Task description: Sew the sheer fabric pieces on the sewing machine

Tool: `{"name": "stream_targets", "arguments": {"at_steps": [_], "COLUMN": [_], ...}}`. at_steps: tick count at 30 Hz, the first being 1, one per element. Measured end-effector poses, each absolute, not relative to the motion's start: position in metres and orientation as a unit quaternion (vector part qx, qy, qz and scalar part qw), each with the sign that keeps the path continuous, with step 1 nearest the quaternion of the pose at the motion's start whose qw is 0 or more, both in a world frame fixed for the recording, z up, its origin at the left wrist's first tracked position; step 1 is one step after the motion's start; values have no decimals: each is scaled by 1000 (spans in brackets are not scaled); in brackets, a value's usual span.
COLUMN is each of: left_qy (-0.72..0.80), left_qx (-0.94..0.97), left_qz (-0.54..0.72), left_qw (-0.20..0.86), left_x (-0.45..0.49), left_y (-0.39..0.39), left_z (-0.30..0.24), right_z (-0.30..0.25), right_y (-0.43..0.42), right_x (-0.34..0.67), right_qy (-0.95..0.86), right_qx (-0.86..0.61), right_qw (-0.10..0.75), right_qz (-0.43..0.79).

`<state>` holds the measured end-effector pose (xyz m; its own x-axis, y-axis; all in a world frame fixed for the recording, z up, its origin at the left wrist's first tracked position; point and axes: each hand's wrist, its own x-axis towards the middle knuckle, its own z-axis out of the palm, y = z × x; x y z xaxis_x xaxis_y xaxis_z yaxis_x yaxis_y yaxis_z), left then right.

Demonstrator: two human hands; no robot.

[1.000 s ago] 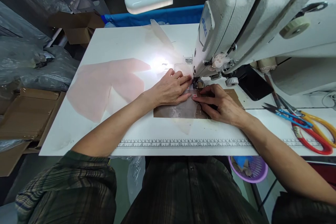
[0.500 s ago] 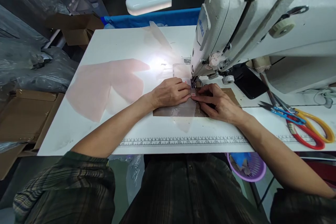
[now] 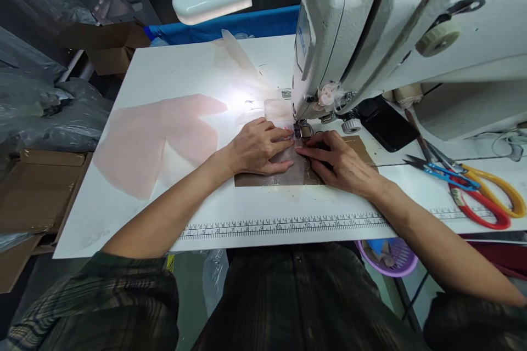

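Note:
A strip of sheer pale fabric lies under the presser foot of the white sewing machine. My left hand rests flat on this fabric, just left of the foot, its fingers spread and the thumb apart. Close to the foot on the right, my right hand has its fingers bent together at the fabric's edge, the fingertips seeming to pinch it. A brown sheet lies beneath the fabric and both hands. The needle's exact point on the fabric is hidden.
Pink sheer cut pieces are spread on the white table at left. Scissors and a black phone lie at right. A lamp hangs above; a ruler tape runs along the front edge.
My left hand's fingers have spread, the thumb moving away from the others toward me. The fabric's near end has drawn in toward the foot. The whole view has shifted slightly.

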<state>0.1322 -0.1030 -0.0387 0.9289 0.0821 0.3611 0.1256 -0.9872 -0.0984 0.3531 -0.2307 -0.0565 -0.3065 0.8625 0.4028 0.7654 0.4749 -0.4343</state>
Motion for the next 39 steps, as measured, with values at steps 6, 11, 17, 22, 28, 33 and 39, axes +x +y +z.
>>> {"name": "stream_targets", "arguments": {"at_steps": [6, 11, 17, 22, 28, 33, 39], "left_qy": [-85, -115, -159, -127, -57, -18, 15], "left_qx": [-981, -979, -976, -983, -989, -988, -976], "left_qz": [-161, -152, -141, -133, -136, -156, -206], "left_qw": [65, 69, 42, 16, 29, -2, -70], "left_x": [134, 135, 133, 129, 118, 110, 113], "left_y": [-101, -99, -95, -96, -124, -144, -144], "left_z": [-39, -41, -42, -18, -3, -23, -37], "right_z": [-57, -59, -58, -55, -56, -56, -64], "right_y": [-232, -232, -230, -225, -220, -222, -222], "right_x": [353, 352, 355, 362, 363, 356, 358], "right_qy": [-803, -798, -792, -725, -665, -703, -794], "right_qx": [-507, -513, -518, -573, -608, -588, -511], "right_qw": [304, 306, 313, 353, 407, 387, 320], "right_qz": [72, 79, 84, 147, 152, 101, 76]}}
